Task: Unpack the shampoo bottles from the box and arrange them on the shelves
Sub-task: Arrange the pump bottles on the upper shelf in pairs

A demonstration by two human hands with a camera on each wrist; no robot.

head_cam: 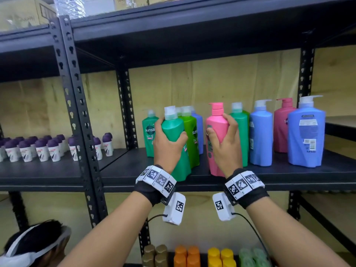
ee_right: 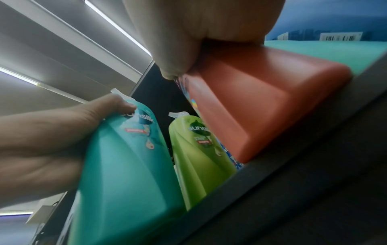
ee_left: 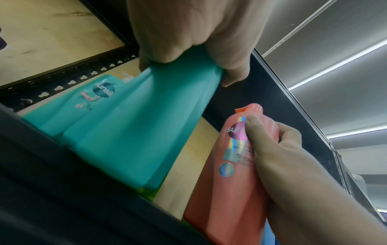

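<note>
On the black shelf point(head_cam: 240, 176), left hand point(head_cam: 167, 145) gripping teal bottle point(head_cam: 173, 132), right hand point(head_cam: 227, 143) gripping pink bottle point(head_cam: 216, 124), its label point(ee_left: 238, 140) legible only from left wrist, three blue bottles point(head_cam: 306, 135) in head view.

Black metal racks point(head_cam: 77, 97) with punched uprights stand against a pale plywood wall point(head_cam: 212, 83). Long strip lights point(ee_left: 339, 63) run across a grey ceiling point(ee_left: 345, 24).
</note>
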